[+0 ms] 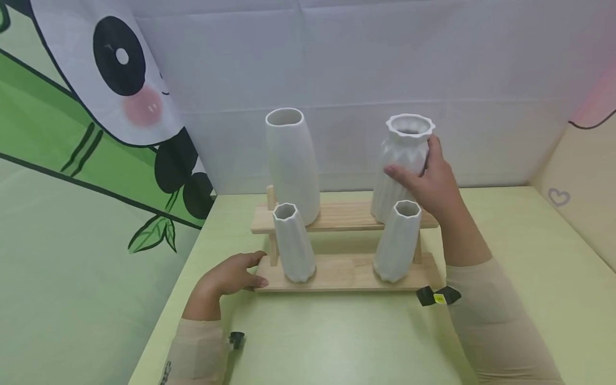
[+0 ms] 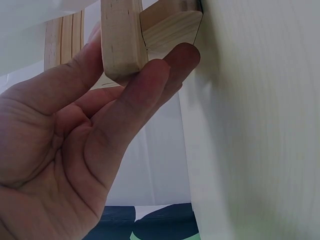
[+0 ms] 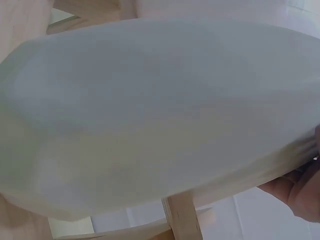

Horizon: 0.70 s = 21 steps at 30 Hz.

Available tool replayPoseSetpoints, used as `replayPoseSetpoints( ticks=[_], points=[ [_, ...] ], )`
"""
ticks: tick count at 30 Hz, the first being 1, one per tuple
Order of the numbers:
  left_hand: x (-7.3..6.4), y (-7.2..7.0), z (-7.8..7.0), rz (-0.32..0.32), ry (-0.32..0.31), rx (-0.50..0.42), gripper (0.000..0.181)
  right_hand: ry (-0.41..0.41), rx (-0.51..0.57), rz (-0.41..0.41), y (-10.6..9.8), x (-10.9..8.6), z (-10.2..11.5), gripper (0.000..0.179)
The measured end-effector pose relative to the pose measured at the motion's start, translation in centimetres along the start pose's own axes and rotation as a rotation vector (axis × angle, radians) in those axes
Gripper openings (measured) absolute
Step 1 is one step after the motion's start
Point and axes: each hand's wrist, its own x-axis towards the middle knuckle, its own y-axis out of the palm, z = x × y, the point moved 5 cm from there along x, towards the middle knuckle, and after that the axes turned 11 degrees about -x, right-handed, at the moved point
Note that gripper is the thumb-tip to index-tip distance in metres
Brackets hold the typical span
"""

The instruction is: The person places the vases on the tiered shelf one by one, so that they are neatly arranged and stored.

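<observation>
In the head view, a two-tier wooden stand (image 1: pixel 344 216) bears white vases. My right hand (image 1: pixel 437 184) grips a ribbed vase with a scalloped rim (image 1: pixel 409 140) at the right of the upper shelf, thumb on its near side and fingers round the right. In front of it, on the lower shelf, stands a small white vase (image 1: pixel 398 240); a large pale vase surface (image 3: pixel 150 110) fills most of the right wrist view. My left hand (image 1: pixel 233 275) holds the left end of the lower shelf, where thumb and fingers pinch the wooden board (image 2: pixel 120 45) in the left wrist view.
A tall smooth white vase (image 1: pixel 291 166) stands on the upper shelf's left, with another small faceted vase (image 1: pixel 294 243) below it. The pale table (image 1: pixel 337 337) meets a white cloth backdrop (image 1: pixel 356 64) behind the stand. A printed panda cloth (image 1: pixel 72 224) hangs on the left.
</observation>
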Motion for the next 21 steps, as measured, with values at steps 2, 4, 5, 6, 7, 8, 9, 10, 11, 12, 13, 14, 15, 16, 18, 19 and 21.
replayPoseSetpoints(
  ticks=[2,4,5,6,7,8,9,10,11,12,13,14,15,16,18,19,21],
  points=[
    [0.01,-0.09,-0.10,-0.006,-0.004,-0.001,0.079,0.011,-0.005,-0.009,0.02,0.01,0.08,0.091],
    [0.01,-0.08,-0.18,-0.006,-0.005,-0.003,0.078,0.016,-0.013,-0.011,0.02,-0.01,0.15,0.092],
    [0.04,-0.03,-0.21,-0.003,-0.001,0.001,0.078,0.017,-0.016,-0.008,0.00,-0.02,0.18,0.092],
    [0.04,0.01,-0.20,-0.003,-0.005,-0.001,0.078,0.019,-0.018,-0.004,-0.01,-0.03,0.18,0.092],
    [0.06,0.07,-0.20,0.000,-0.004,0.000,0.078,0.019,-0.020,0.001,-0.02,-0.04,0.19,0.092],
    [0.07,0.12,-0.16,0.001,-0.008,-0.006,0.077,0.020,-0.021,0.006,-0.03,-0.03,0.18,0.092],
    [0.07,0.14,-0.15,0.001,-0.010,-0.009,0.077,0.020,-0.021,0.012,-0.02,-0.03,0.18,0.092],
    [0.08,0.15,-0.13,0.001,-0.012,-0.011,0.077,0.019,-0.020,0.016,-0.02,0.00,0.14,0.093],
    [0.08,0.16,-0.13,0.001,-0.010,-0.008,0.077,0.019,-0.020,0.021,-0.01,0.00,0.10,0.092],
    [0.09,0.16,-0.09,-0.002,-0.014,-0.011,0.077,0.017,-0.020,0.024,-0.01,0.04,0.05,0.092],
    [0.11,0.17,-0.09,-0.001,-0.011,-0.007,0.077,0.015,-0.019,0.026,-0.03,0.05,0.02,0.092],
    [0.12,0.16,-0.09,-0.002,-0.015,-0.010,0.078,0.013,-0.018,0.028,-0.03,0.08,-0.04,0.092],
    [0.11,0.17,-0.12,-0.002,-0.013,-0.008,0.078,0.010,-0.016,0.031,-0.02,0.08,-0.09,0.091],
    [0.11,0.19,-0.12,0.000,-0.014,-0.006,0.078,0.009,-0.016,0.033,-0.03,0.08,-0.15,0.091],
    [0.12,0.25,-0.13,0.005,-0.008,0.001,0.078,0.008,-0.012,0.034,-0.06,0.06,-0.21,0.091],
    [0.09,0.28,-0.17,0.007,-0.006,0.003,0.078,0.009,-0.011,0.035,-0.07,0.03,-0.23,0.091],
    [0.06,0.32,-0.24,0.013,-0.001,0.001,0.078,0.011,-0.012,0.036,-0.13,-0.02,-0.23,0.091]
  ],
)
